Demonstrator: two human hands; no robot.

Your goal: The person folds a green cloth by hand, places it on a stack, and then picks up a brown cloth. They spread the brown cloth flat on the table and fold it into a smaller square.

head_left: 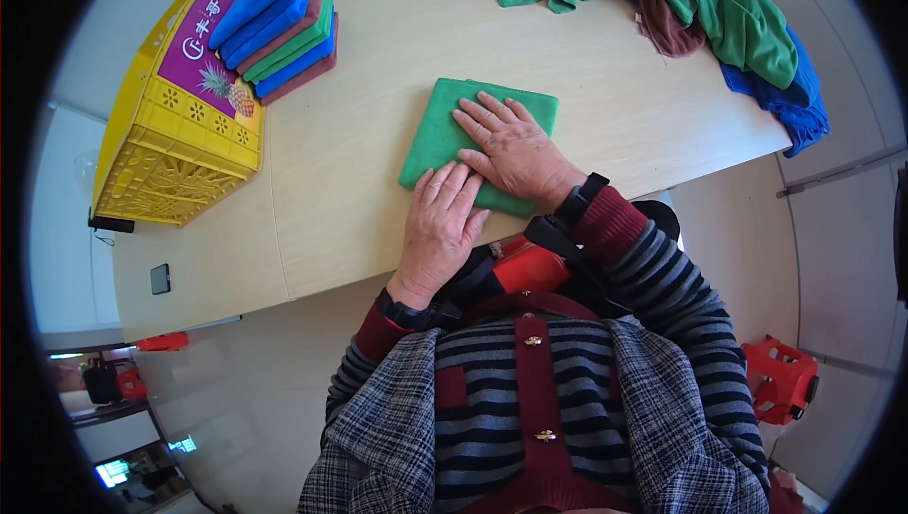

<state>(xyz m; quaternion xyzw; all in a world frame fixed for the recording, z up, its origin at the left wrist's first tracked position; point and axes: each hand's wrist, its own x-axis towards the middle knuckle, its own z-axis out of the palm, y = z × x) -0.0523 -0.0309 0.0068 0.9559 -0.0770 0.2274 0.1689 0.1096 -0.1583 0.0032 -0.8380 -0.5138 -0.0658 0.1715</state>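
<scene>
While flat on the folded green cloth [445, 136], both open hands; upper left, yellow crate [180, 150] with purple rectangular pineapple label [210, 51].

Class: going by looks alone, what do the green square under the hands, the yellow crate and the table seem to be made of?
Green cloth: soft matte fabric, probably microfibre; it lies flat, folded under the left hand and right hand. Yellow crate: moulded plastic, slightly glossy, with lattice holes. Table: pale wood-look top with faint grain, possibly laminate.
</scene>
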